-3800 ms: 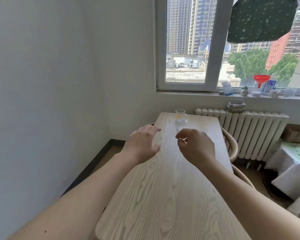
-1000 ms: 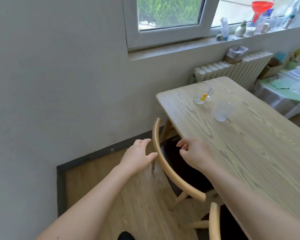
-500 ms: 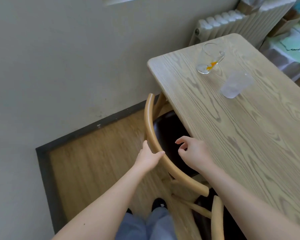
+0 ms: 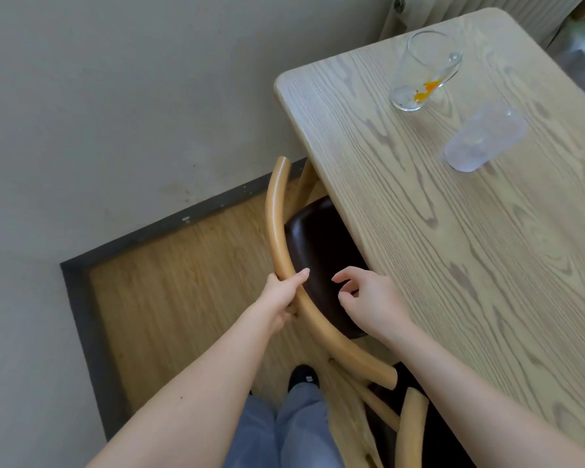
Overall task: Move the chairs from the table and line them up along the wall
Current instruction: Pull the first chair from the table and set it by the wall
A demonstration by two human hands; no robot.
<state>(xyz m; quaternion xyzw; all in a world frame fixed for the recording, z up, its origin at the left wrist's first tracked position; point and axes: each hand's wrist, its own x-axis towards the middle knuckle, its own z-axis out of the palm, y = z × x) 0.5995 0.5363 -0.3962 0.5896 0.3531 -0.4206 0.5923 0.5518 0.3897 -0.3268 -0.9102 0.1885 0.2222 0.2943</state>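
Gripping curved chair backrest with left hand; hovering right hand, loosely curled, empty, beside it over dark seat

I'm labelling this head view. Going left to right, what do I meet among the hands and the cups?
In order: left hand, right hand, clear glass, frosted cup. The chair spans both hands, so it is left out.

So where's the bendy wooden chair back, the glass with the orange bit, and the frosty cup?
Curved light wooden chair back (image 4: 275, 224): head view, on the rail's bare upper stretch.
Clear glass with orange residue (image 4: 419, 72): head view, on its side wall.
Frosted translucent plastic cup (image 4: 483, 136): head view, on its side wall.
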